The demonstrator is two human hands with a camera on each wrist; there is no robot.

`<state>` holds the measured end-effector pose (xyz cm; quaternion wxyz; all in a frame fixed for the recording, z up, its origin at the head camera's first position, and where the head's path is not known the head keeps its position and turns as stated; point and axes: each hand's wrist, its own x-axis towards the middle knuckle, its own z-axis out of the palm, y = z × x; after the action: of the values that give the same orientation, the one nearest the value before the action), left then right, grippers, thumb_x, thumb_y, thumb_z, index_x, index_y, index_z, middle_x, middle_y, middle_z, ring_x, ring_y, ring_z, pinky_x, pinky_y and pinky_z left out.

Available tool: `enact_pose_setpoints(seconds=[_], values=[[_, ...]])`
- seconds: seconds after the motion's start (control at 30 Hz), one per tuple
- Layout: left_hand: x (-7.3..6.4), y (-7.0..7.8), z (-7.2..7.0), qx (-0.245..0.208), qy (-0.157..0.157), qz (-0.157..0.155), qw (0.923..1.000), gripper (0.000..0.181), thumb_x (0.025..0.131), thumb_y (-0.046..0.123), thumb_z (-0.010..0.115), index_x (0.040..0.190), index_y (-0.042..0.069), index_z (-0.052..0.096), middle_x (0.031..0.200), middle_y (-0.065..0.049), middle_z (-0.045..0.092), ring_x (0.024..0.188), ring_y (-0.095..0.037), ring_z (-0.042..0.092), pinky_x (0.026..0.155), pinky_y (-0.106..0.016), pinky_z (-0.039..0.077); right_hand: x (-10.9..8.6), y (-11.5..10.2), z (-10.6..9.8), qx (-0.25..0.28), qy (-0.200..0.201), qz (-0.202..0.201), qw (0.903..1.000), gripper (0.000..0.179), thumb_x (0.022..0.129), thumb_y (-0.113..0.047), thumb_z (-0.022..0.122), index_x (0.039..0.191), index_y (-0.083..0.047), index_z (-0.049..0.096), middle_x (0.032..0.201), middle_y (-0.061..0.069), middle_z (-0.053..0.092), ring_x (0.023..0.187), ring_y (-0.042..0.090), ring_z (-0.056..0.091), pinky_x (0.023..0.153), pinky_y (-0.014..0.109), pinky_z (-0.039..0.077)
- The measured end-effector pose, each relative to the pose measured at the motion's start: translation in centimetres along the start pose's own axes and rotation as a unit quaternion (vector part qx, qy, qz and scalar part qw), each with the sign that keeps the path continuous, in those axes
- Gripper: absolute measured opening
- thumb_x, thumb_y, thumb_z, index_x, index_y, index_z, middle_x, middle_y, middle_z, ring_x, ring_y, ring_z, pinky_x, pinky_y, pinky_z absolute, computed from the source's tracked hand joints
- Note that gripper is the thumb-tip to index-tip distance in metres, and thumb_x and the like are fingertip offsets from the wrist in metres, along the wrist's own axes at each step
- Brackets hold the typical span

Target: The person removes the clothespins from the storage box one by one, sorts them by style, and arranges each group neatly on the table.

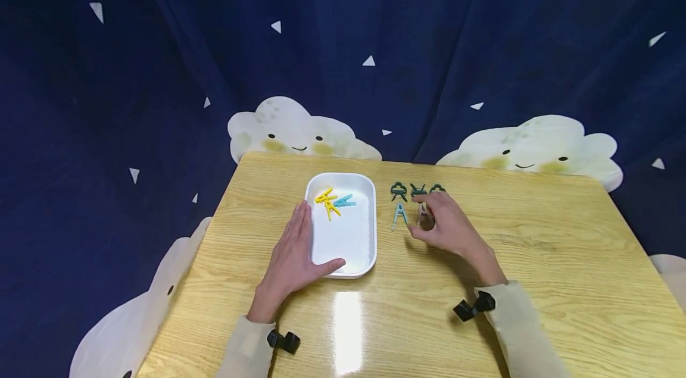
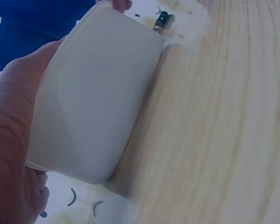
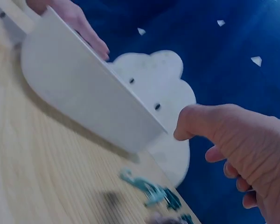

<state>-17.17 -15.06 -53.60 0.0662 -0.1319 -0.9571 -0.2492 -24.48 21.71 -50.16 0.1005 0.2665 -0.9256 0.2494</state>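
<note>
A white tray (image 1: 373,229) lies on the table with two yellow clothespins (image 1: 329,206) and a light blue clothespin (image 1: 345,201) in its far part. My left hand (image 1: 295,247) rests along the tray's left rim with straight fingers, the thumb reaching over the near end. To the right of the tray, my right hand (image 1: 447,226) hovers over a greyish clothespin (image 1: 422,213), thumb and index finger spread on either side of it. A second light blue clothespin (image 1: 399,215) lies just left of that hand. The right wrist view shows the right thumb (image 3: 196,122) apart from the other fingers.
Dark green clips (image 1: 399,190) stand in a row behind the clothespins, the rightmost partly covered by the right hand. The wooden table (image 1: 541,247) ends at a dark blue curtain (image 1: 343,56) with cloud shapes. Each wrist wears a small black camera.
</note>
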Motion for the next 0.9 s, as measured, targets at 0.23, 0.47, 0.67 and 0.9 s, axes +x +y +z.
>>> enact_pose_setpoints(seconds=[0.23, 0.47, 0.67, 0.9], values=[[0.0, 0.0, 0.1, 0.002, -0.003, -0.004, 1.0000, 0.140, 0.074, 0.093, 0.059, 0.167, 0.006, 0.001, 0.176, -0.008, -0.002, 0.162, -0.022, 0.000, 0.130, -0.045, 0.019, 1.4, -3.8, 1.5, -0.014, 0.004, -0.060, 0.9981, 0.050, 0.083, -0.042, 0.080, 0.120, -0.008, 0.072, 0.083, 0.002, 0.060, 0.085, 0.019, 0.048, 0.087, 0.044, 0.047], [0.0, -0.1, 0.1, 0.006, 0.000, -0.001, 1.0000, 0.140, 0.075, 0.093, 0.059, 0.167, 0.004, 0.003, 0.176, -0.010, 0.000, 0.162, -0.024, 0.002, 0.129, -0.046, 0.021, 2.7, -7.2, 3.6, -0.022, -0.011, -0.112, 0.9934, 0.044, 0.084, -0.040, 0.078, 0.112, -0.007, 0.075, 0.092, 0.004, 0.070, 0.086, 0.020, 0.052, 0.080, 0.039, 0.047], [0.0, 0.0, 0.0, 0.010, 0.001, 0.003, 0.9999, 0.139, 0.076, 0.092, 0.059, 0.167, 0.002, 0.003, 0.176, -0.011, 0.001, 0.162, -0.025, 0.002, 0.130, -0.044, 0.020, 3.7, -9.3, 5.4, -0.007, -0.039, -0.141, 0.9892, 0.039, 0.088, -0.036, 0.075, 0.112, -0.006, 0.075, 0.096, 0.007, 0.072, 0.090, 0.022, 0.057, 0.085, 0.041, 0.047], [0.0, 0.0, 0.0, 0.010, 0.001, 0.008, 0.9999, 0.138, 0.077, 0.090, 0.060, 0.167, 0.002, 0.003, 0.176, -0.011, -0.001, 0.162, -0.024, 0.001, 0.130, -0.044, 0.020, 4.6, -10.5, 7.1, -0.002, -0.082, -0.140, 0.9867, 0.040, 0.091, -0.036, 0.074, 0.116, -0.005, 0.075, 0.105, 0.008, 0.074, 0.098, 0.023, 0.060, 0.086, 0.041, 0.048]])
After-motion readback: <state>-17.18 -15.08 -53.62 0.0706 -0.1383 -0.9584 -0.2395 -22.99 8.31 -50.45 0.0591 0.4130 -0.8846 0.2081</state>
